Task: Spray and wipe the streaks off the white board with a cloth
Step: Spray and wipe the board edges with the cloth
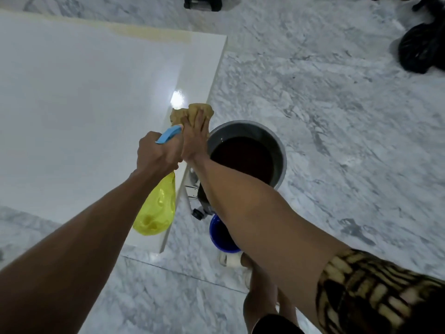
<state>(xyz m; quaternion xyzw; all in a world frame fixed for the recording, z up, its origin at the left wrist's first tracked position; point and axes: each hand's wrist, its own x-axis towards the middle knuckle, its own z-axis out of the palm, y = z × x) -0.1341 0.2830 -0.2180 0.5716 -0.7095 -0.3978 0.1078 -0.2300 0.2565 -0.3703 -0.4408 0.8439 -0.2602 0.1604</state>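
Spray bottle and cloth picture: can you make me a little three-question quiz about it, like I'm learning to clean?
1. True or false: the left hand grips the yellow spray bottle.
2. Where is the tan cloth? A) in the bucket B) under the right hand at the right edge of the white board C) on the floor
3. Fill in: the grey bucket beside the board holds a dark ____.

Key
1. True; its fingers wrap the blue trigger head.
2. B; the fingers lie flat over the cloth, pressing it.
3. Liquid; what kind cannot be told.
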